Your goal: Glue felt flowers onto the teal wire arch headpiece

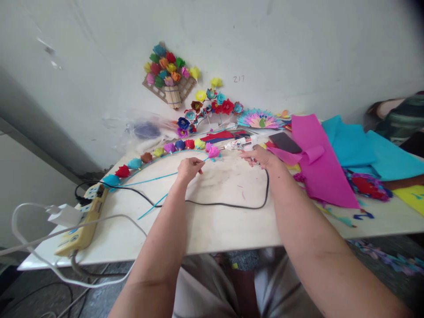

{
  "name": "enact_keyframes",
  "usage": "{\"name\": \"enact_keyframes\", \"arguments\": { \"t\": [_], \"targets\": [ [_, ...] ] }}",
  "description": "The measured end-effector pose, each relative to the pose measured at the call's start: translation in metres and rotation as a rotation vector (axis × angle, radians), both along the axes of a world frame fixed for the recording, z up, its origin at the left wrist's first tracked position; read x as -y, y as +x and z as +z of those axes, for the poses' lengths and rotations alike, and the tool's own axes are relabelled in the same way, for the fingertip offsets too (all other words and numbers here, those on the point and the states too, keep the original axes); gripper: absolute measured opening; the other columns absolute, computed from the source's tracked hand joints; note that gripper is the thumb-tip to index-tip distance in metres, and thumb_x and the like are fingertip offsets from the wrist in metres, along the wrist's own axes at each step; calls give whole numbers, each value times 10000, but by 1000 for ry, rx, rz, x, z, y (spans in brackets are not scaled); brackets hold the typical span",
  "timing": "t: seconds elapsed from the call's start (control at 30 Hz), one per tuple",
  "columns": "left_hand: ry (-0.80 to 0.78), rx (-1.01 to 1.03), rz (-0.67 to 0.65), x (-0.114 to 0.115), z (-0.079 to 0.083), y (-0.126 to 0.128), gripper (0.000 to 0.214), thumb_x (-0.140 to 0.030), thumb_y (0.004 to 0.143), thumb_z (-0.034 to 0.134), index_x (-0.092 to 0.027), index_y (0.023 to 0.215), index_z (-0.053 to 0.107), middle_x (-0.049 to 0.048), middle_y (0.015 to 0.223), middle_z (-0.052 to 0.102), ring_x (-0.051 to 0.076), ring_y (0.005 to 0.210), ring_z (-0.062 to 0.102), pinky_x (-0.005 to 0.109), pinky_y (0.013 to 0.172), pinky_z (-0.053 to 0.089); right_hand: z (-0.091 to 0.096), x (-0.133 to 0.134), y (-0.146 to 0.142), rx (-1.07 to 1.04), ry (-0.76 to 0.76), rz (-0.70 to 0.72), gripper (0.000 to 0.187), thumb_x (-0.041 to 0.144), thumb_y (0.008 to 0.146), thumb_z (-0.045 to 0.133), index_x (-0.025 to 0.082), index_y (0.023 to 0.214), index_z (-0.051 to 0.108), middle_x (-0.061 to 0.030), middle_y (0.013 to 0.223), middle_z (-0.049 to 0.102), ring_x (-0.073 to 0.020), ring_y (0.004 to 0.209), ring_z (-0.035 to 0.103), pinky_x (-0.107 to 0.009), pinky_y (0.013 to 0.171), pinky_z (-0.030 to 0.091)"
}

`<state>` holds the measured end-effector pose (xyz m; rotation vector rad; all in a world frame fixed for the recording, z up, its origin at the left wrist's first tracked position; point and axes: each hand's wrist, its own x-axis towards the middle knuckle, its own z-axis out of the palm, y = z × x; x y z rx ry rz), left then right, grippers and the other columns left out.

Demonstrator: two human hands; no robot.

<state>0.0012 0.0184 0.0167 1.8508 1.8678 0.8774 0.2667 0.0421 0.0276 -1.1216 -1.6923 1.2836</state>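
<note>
My left hand (188, 168) is pinched on a thin blue stick with a pink paper flower (213, 152) at its tip, held just above the white table (212, 221). My right hand (260, 157) is closed around a glue gun (239, 143) whose black cord (232, 204) loops across the table toward me. The flower's head sits between the two hands. A curved hoop lined with several coloured paper flowers (159, 152) arcs just beyond my left hand. Two loose blue sticks (154, 179) lie to the left of it.
Magenta paper (318, 168) and blue paper sheets (364, 150) cover the right side, with a dark phone (285, 142) beside them. Paper flower bouquets (208, 108) lean at the wall. A power strip (84, 221) with plugs and white cables sits at the left edge. Another person's arm (391, 108) shows far right.
</note>
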Motion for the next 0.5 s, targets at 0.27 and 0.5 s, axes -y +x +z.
{"name": "enact_keyframes", "arguments": {
  "t": [0.27,0.5],
  "targets": [
    [61,-83,53,5,3,1,235,-403,688,525,-233,779,659,-11,601,650,83,493,485,176,495,317,-6,-6,-6,-12,45,10,290,363,577,664,149,627,475,67,420,382,-33,321,289,-197,336,286],
    [100,-106,67,7,4,2,224,-395,694,520,-247,780,664,-15,606,651,91,518,500,182,514,319,-5,-6,-9,1,92,14,295,355,582,663,148,571,453,63,415,395,-31,307,307,-196,324,279]
  ]
}}
